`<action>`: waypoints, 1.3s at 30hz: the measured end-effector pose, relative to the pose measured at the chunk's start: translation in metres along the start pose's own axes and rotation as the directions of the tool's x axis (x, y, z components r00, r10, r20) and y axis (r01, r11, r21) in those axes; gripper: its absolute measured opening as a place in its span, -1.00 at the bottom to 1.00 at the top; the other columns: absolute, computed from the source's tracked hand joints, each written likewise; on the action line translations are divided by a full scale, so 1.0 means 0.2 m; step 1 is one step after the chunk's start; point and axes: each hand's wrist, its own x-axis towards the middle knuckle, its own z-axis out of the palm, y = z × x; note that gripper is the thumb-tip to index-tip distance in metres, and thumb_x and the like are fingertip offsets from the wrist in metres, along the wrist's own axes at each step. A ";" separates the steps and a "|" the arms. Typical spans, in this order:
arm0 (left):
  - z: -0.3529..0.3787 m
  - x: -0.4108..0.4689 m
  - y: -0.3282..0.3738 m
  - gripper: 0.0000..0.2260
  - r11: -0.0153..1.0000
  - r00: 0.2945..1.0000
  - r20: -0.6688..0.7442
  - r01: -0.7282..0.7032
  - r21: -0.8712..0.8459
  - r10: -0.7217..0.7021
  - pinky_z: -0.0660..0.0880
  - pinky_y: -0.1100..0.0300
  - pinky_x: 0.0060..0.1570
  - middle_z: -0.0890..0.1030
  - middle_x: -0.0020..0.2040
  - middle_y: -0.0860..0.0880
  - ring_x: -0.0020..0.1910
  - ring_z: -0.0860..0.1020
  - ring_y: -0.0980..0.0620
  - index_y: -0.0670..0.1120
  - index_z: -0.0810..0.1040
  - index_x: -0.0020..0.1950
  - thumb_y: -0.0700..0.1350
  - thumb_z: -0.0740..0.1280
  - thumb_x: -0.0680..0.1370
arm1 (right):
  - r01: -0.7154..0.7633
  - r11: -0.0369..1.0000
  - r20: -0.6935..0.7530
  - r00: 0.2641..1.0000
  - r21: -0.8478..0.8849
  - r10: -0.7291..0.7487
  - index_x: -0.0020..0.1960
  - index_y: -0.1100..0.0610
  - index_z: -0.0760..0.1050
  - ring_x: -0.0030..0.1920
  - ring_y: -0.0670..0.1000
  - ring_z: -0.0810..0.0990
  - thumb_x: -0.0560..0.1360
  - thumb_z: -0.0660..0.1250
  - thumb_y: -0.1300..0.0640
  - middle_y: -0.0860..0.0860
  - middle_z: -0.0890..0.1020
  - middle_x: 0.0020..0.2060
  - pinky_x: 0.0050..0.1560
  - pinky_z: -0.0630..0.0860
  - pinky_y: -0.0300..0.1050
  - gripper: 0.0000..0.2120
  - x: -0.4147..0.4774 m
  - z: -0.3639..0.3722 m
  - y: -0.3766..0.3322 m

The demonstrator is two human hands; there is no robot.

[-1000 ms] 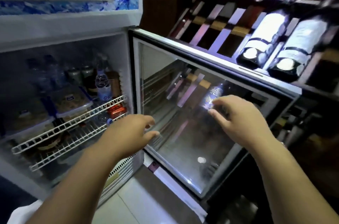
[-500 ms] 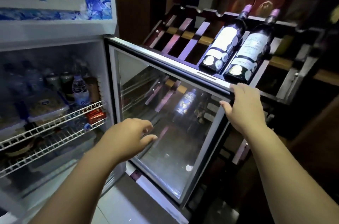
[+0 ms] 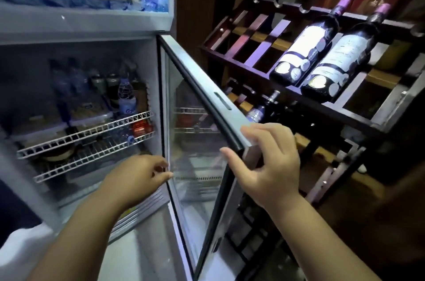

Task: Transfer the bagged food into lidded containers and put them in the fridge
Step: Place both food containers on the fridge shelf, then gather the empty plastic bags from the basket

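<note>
The fridge (image 3: 82,27) stands open on the left. Two lidded containers (image 3: 90,111) of food sit side by side on its upper wire shelf (image 3: 87,133). The glass fridge door (image 3: 197,154) is swung partway, edge-on to me. My right hand (image 3: 264,165) holds the door's top outer corner, thumb on the glass side and fingers over the top edge. My left hand (image 3: 138,177) hovers low by the door's hinge side, fingers loosely curled and holding nothing.
A water bottle (image 3: 126,96), dark jars and a red can (image 3: 140,128) share the fridge shelves. A dark wooden wine rack (image 3: 253,34) stands close on the right with two labelled wine bottles (image 3: 305,50). Pale floor tile shows below the door.
The glass door has swung from wide open toward the fridge. My right hand went from the glass to the door's top outer corner. My left hand stayed low in front of the fridge.
</note>
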 end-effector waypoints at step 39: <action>-0.84 -0.87 -1.78 -0.71 0.694 0.658 -0.339 0.719 0.020 -0.672 0.35 0.18 -0.23 0.45 -0.23 0.05 -0.20 0.47 -0.02 0.05 0.33 -0.34 0.14 0.26 0.50 | 0.299 0.936 0.806 0.498 0.186 -0.319 0.53 0.10 -0.31 0.53 0.08 -0.26 0.56 0.18 0.09 -0.01 -0.29 0.53 0.51 -0.05 0.13 -0.22 0.70 2.05 -1.85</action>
